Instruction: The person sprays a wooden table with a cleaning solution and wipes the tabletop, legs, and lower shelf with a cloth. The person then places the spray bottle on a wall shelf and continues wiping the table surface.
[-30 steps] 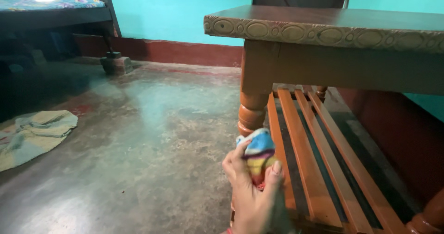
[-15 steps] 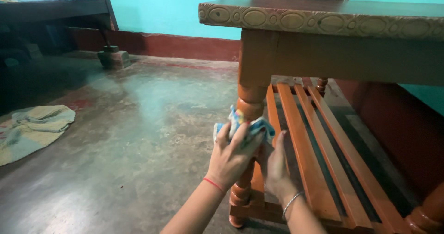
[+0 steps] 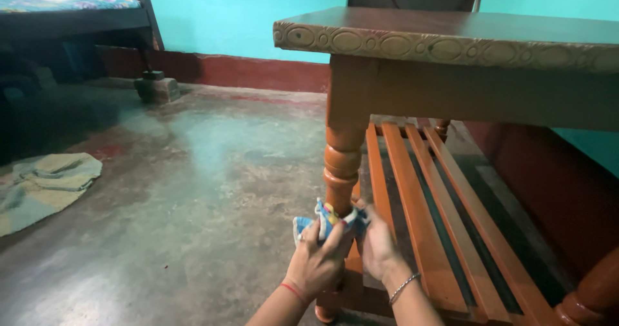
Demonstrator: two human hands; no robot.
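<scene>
Concrete floor (image 3: 193, 190), grey-green and worn, fills most of what I see, running back to a turquoise wall (image 3: 258, 23) with a dark red skirting band (image 3: 258, 74). One wooden table (image 3: 451, 42) with a carved edge stands at right; beneath it I count one slatted shelf (image 3: 425, 223) of orange-brown boards. One turned table leg (image 3: 342, 165) is nearest me, and I can make out two more, partly. One dark bed frame (image 3: 77, 16) with a patterned cover sits far left, one small block (image 3: 157, 87) by its foot, and one folded floor cloth (image 3: 45, 187) lies at the left edge. My left hand (image 3: 317, 265) and right hand (image 3: 377, 248) both close around one blue patterned rag (image 3: 325, 219), pinching it against the lower part of that leg, fingers curled, hands almost touching.
</scene>
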